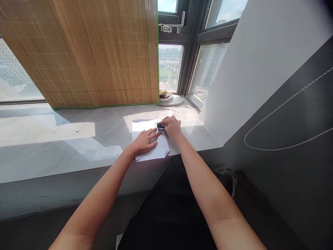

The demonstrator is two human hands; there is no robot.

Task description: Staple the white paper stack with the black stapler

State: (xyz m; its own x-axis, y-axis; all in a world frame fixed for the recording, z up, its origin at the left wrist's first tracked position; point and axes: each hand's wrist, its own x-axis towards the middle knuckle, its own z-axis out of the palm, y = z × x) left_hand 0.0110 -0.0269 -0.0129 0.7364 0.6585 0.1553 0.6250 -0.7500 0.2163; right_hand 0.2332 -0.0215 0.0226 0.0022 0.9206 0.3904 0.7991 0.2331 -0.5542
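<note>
- Paper (160, 143) is lying on the pale sill (104, 119), directly under the grip of the right hand (172, 125) and extending from it toward the wearer; its near right corner is bending or folding.
- The right hand is holding a small dark object (160, 127) in a narrow grip, fingers closing on it above the far right part of the paper; whether its underside is touching the sheet, I cannot tell.
- The left hand (146, 141) is lying palm down on the paper, to the left of that grip and slightly nearer the wearer; it is holding nothing, its fingers are spreading wide, and the fingertips are pointing toward the dark object.
- Faint dark marks (155, 124) are showing on the paper just left of the grip, too small to make out.
- Beyond the grip, a stack of plates (166, 98) is standing on the sill by the window corner.
- Farther out and left of the grip, 1 slatted brown blind (104, 52) with green edging is hanging over the window.
- Well to the right of the grip, 1 beaded cord (275, 149) is hanging in a loop.
- Below and nearer than the grip, dark clothing (171, 208) is showing between the 2 forearms.
- Sunlight is falling across the sill on the left side of the grip.
</note>
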